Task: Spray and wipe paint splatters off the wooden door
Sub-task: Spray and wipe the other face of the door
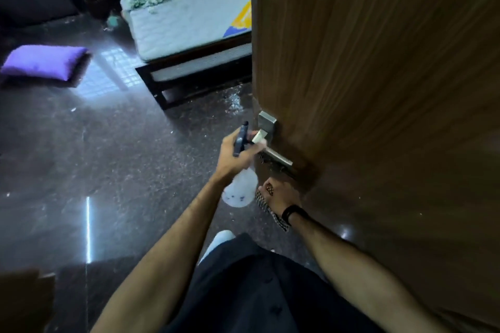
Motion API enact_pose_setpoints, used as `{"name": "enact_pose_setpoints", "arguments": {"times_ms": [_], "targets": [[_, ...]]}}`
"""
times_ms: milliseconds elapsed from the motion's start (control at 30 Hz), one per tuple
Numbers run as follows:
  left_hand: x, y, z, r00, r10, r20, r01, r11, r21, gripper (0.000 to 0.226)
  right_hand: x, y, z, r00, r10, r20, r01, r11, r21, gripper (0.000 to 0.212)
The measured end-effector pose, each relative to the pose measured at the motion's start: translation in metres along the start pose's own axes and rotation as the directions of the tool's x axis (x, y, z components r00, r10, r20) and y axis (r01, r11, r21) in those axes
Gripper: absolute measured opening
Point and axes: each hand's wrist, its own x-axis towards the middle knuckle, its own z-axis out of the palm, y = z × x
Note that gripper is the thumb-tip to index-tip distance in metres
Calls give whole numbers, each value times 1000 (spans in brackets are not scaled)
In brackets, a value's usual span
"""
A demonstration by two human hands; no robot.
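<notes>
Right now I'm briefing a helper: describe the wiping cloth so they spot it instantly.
Find the wooden door, then its metal lever handle. Just below, the right hand grips the checkered cloth against the door. Its small dark-and-light check pattern distinguishes it from the translucent spray bottle beside it.

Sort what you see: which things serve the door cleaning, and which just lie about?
In use: door, spray bottle in left hand, checked cloth in right hand.
Lying about: purple pillow, mattress.
</notes>
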Motion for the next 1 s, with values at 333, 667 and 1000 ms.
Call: {"name": "enact_pose_setpoints", "arguments": {"times_ms": [333, 667, 1000], "targets": [[162, 48, -1, 970, 101, 222, -53, 976, -212, 31, 37, -5, -22, 931, 323, -170, -303, 943, 138, 31], [248, 85, 33, 614, 49, 788, -1, 998, -61, 24, 54, -86, -10, 689, 643, -334, -513, 758, 403, 32], [254, 81, 22, 531, 58, 845, -52, 998, -35, 33, 30, -130, 24, 446, 789, -422, -523, 613, 592, 28]]}}
